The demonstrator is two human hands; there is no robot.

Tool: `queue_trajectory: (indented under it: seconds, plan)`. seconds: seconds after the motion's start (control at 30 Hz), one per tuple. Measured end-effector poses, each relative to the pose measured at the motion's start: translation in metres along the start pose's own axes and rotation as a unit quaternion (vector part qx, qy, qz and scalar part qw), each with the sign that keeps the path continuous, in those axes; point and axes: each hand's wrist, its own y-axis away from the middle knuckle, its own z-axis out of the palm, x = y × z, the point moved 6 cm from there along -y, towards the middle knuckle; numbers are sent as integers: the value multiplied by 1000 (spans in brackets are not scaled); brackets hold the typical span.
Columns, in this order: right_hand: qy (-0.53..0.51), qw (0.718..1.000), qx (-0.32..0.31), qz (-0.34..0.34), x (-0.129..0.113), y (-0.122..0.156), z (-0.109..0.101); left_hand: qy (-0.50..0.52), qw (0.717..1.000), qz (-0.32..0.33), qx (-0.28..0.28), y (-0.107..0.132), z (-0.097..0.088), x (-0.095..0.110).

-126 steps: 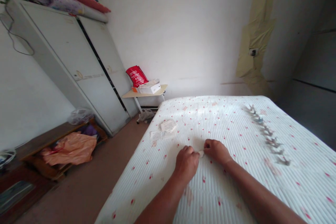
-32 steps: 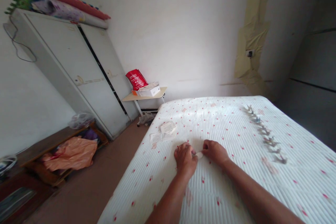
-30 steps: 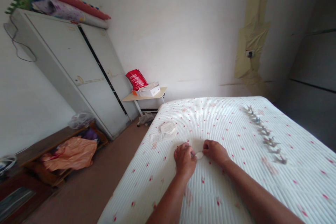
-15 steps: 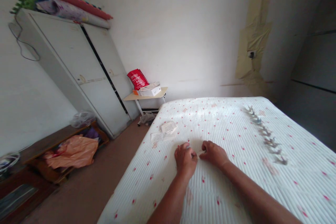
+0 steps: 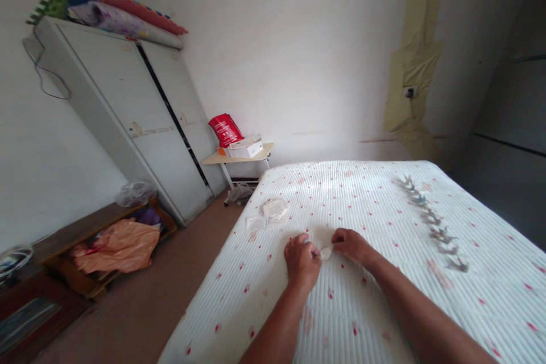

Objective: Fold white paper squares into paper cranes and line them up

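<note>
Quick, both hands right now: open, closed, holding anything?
Left hand: closed, pinching one end of the small pale piece.
Right hand: closed, fingers pinching the other end of that same piece.

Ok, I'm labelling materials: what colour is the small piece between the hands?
The small piece is whitish; the head view shows it.
</note>
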Motion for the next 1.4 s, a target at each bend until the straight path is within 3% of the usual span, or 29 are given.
queue_trajectory:
  seconds: [0.2, 0.3, 0.93, 1.17, 1.23, 1.4]
  plan:
    - [119, 989, 78, 49, -12, 11, 1, 2, 1000, 10, -3, 1, -2, 3]
    - [129, 987, 74, 58, -14, 12, 4, 0, 1000, 16, -14, 2, -1, 3]
    - [25, 996, 79, 15, 8, -2, -4, -37, 997, 68, -13, 8, -4, 11]
    - [-103, 990, 78, -51, 1, 7, -3, -53, 993, 103, -18, 11, -4, 17]
    - [-62, 993, 70, -75, -8, 11, 2, -68, 991, 109, -26, 13, -6, 20]
    - [72, 996, 55, -25, -18, 15, 7, -85, 982, 160, -50, 21, -10, 28]
